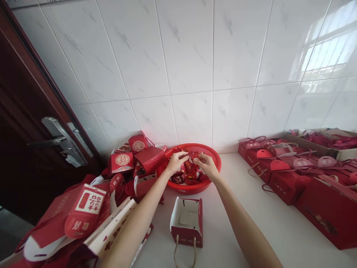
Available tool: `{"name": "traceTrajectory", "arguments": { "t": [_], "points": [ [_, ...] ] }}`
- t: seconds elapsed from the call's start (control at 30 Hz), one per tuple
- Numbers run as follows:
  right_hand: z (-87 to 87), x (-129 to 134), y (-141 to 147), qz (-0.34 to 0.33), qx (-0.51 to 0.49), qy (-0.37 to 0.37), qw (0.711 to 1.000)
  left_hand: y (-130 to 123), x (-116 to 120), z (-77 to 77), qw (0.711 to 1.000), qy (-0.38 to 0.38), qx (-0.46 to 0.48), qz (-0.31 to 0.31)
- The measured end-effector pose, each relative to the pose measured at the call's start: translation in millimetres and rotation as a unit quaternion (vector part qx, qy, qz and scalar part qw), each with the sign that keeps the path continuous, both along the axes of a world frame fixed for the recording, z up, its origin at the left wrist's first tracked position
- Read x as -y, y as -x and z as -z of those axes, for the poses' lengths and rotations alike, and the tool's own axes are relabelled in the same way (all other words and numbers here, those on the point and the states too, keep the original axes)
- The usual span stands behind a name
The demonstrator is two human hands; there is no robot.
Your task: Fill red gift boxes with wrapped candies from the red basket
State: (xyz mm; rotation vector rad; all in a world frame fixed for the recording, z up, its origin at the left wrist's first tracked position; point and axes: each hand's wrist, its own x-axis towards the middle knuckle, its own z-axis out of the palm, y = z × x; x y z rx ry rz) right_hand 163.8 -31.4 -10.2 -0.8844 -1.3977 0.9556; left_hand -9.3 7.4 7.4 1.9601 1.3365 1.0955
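Both hands are over a round red plastic basket (217, 158) near the wall, which holds many red-wrapped candies (191, 173). My left hand (178, 162) is at the basket's left part, fingers bent toward the middle. On the right, my right hand (206, 165) has its thumb and fingers brought together. A red wrapped piece shows between the two hands; which fingers grip it is hard to tell. Below the basket, between my forearms, stands an open red box (186, 223) with a white inside and rope handles; its inside looks bare.
Red boxes and bags (83, 212) lie piled on the left, beside a dark door (22, 111). Closed red gift boxes (292, 175) stand in rows on the right. A cardboard tray (346, 153) with red items sits behind them, near the tiled wall (192, 67).
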Motion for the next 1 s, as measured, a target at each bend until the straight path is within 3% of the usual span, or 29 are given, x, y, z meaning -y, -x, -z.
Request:
{"name": "traceTrajectory", "arguments": {
  "t": [0.23,0.47,0.6,0.8,1.0],
  "points": [
    [9.3,-8.4,0.5,0.074,0.019,-0.006,0.997,18.4,-3.4,0.7,0.988,0.014,-0.127,-0.091],
    [9.3,-8.2,-0.7,0.077,0.027,0.014,0.997,36.3,-3.1,21.2,0.958,0.173,-0.229,0.003],
    [7.8,-6.3,-0.5,0.075,0.023,0.007,0.997,32.4,-6.4,24.7,0.962,0.187,-0.196,0.019],
    [6.2,-6.7,1.9,0.052,-0.009,-0.001,0.999,28.2,-4.6,9.6,0.985,0.165,-0.051,0.010],
    [3.4,-4.3,1.5,0.028,-0.025,0.007,0.999,25.2,5.8,1.6,0.984,0.167,0.063,0.020]
  ]
}}
